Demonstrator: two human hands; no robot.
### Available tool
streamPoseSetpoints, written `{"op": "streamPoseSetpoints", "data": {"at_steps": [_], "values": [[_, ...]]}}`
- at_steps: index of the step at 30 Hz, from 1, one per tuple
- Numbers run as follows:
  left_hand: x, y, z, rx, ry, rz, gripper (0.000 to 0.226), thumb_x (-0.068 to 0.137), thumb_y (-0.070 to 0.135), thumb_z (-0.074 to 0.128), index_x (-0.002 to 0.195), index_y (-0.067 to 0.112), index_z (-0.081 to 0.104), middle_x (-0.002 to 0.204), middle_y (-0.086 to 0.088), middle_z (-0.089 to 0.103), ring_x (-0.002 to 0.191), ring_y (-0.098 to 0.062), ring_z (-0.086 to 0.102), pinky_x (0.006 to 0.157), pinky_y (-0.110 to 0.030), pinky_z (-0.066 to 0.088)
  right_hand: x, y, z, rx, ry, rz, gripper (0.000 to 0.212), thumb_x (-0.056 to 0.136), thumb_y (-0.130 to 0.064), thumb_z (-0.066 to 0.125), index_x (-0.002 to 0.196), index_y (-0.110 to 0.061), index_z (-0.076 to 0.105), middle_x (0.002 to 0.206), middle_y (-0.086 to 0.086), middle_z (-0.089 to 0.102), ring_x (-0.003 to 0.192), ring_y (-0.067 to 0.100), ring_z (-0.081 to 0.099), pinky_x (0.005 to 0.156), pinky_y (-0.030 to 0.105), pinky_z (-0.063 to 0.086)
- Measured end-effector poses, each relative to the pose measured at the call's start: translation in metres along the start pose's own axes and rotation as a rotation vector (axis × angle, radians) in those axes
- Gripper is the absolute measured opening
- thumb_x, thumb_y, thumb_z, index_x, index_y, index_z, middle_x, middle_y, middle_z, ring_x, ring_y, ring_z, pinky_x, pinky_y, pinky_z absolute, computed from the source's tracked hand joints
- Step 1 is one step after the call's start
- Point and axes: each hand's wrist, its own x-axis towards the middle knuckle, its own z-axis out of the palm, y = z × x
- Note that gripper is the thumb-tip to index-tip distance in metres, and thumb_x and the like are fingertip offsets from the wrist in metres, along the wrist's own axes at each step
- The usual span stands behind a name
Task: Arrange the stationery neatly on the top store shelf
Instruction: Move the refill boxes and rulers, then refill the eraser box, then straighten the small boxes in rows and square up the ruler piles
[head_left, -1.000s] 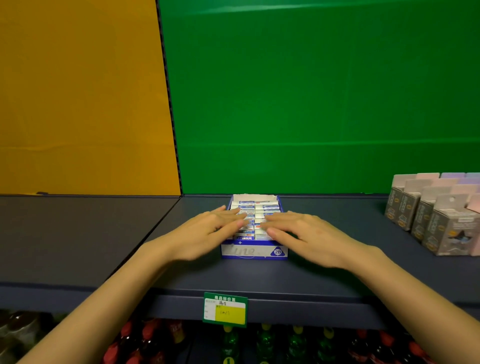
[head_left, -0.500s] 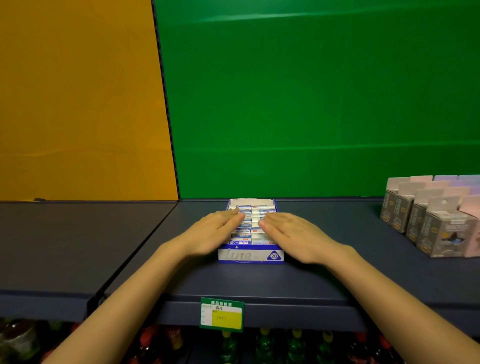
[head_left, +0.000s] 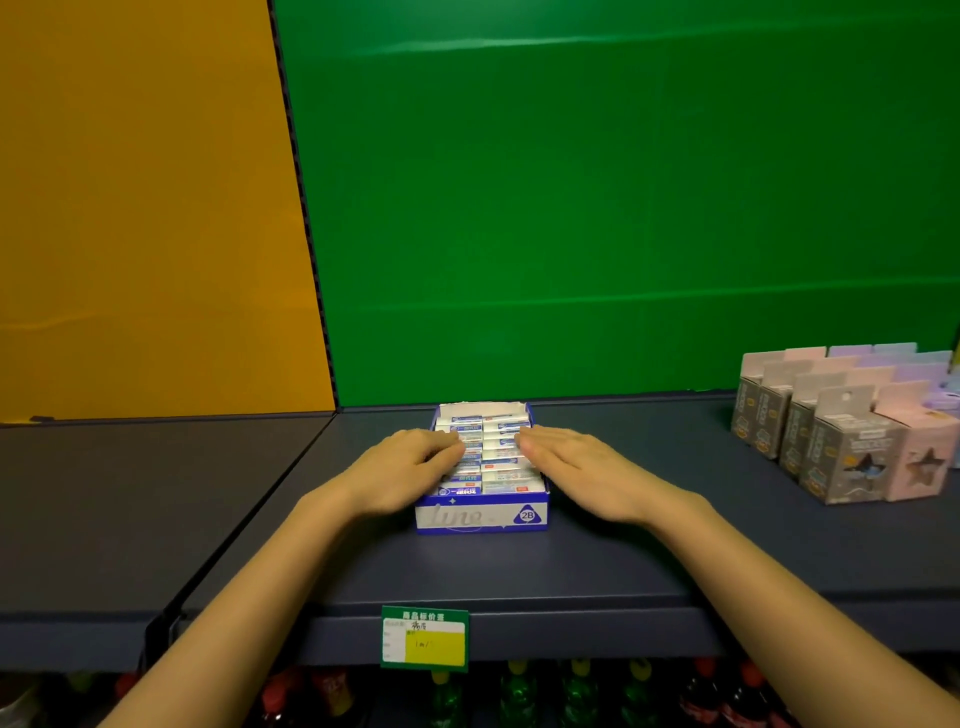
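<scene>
Item location: the eraser box is sitting on the top shelf, mid-depth to rear, directly above the price tag
Left hand: the left hand is lying flat, fingers extended over the box's left wall onto the erasers, gripping nothing
Right hand: the right hand is lying flat likewise, fingertips resting on the right-hand row, gripping nothing
Change noted: the box is keeping its place over the tag; the right fingertips are sitting slightly nearer the right wall than a second ago
Bearing on task: positioning appears finished; the hands are judged to be levelling the contents
Facing: the printed "2B" front is facing the shelf's front edge, squarely
Long axis: apparently running front to back; the erasers are lying crosswise in two columns
Neighbouring stock: grey and pink cartons are standing well apart, to the right
</scene>
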Motion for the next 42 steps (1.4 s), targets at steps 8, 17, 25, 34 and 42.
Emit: {"op": "streamPoseSetpoints", "data": {"at_steps": [8, 17, 25, 34, 42], "values": [[-0.008, 0.043, -0.005, 0.159, 0.583, 0.165, 0.025, 0.092, 0.039, 0.045, 0.1, 0.024, 0.065, 0.095, 0.006, 0.067, 0.075, -0.011, 0.053, 0.067, -0.029, 0.042, -0.082, 0.032, -0.048, -0.042, 0.37, 0.058, 0.031, 0.094, -0.034, 0.044, 0.118, -0.024, 0.061, 0.12, -0.011, 0.062, 0.112, 0.006, 0.055, 0.097, 0.025, 0.041], [-0.013, 0.161, 0.042, 0.056, 0.564, 0.473, 0.046, 0.079, 0.053, 0.03, 0.084, 0.024, 0.065, 0.077, 0.005, 0.069, 0.065, -0.023, 0.061, 0.061, -0.03, 0.044, -0.27, 0.103, -0.096, -0.163, 0.681, 0.43, 0.029, 0.088, -0.035, 0.05, 0.105, -0.021, 0.068, 0.105, -0.005, 0.069, 0.102, 0.015, 0.063, 0.088, 0.031, 0.046], [-0.047, 0.295, 0.145, -0.063, 0.357, 0.635, 0.042, 0.079, 0.055, 0.028, 0.085, 0.033, 0.062, 0.079, 0.017, 0.064, 0.072, -0.013, 0.063, 0.055, -0.028, 0.042, -0.484, 0.133, -0.084, -0.27, 0.688, 0.906, 0.02, 0.089, -0.039, 0.049, 0.102, -0.035, 0.063, 0.099, -0.018, 0.064, 0.096, 0.011, 0.063, 0.078, 0.034, 0.052], [-0.072, 0.4, 0.281, -0.107, 0.053, 0.586, 0.022, 0.089, 0.048, 0.045, 0.094, 0.033, 0.061, 0.092, 0.012, 0.066, 0.092, -0.009, 0.062, 0.07, -0.026, 0.047, -0.647, 0.154, -0.059, -0.176, 0.566, 1.251, 0.02, 0.09, -0.041, 0.047, 0.106, -0.041, 0.06, 0.105, -0.019, 0.062, 0.102, 0.003, 0.059, 0.086, 0.028, 0.051], [-0.053, 0.5, 0.345, -0.107, 0.021, 0.677, 0.018, 0.09, 0.037, 0.051, 0.092, 0.024, 0.065, 0.089, 0.005, 0.067, 0.09, -0.018, 0.062, 0.067, -0.032, 0.047, -0.725, 0.191, -0.076, -0.18, 0.628, 1.406, 0.012, 0.09, -0.042, 0.048, 0.099, -0.045, 0.056, 0.096, -0.02, 0.06, 0.091, 0.0, 0.058, 0.079, 0.021, 0.05]]}}
